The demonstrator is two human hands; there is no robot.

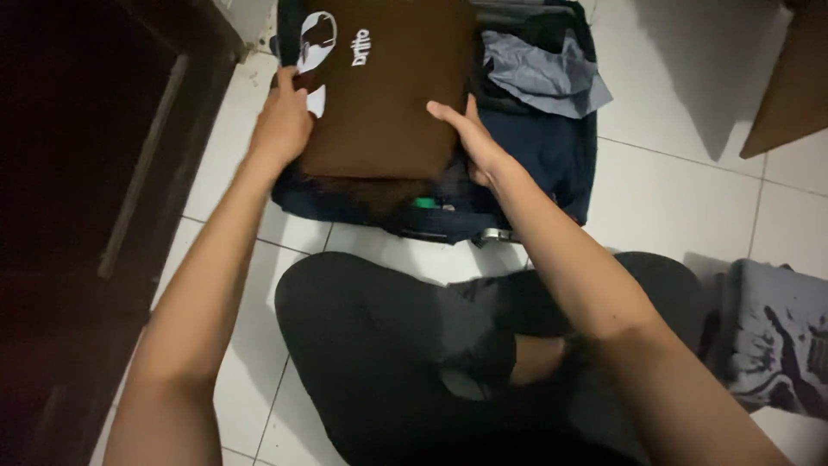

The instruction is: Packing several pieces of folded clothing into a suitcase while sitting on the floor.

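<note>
A folded brown garment (388, 95) with a white print lies on top of an open dark blue suitcase (552, 164) on the tiled floor. My left hand (280, 125) grips its left edge near the print. My right hand (470, 138) presses against its right edge, thumb on top. Both arms reach forward over my crossed legs in black trousers (388, 345).
A crumpled grey-blue cloth (543, 73) sits in the suitcase to the right of the brown garment. A grey patterned garment (776, 336) lies on the floor at the right. Dark wooden furniture (86, 173) stands at the left; a brown panel (793, 78) at top right.
</note>
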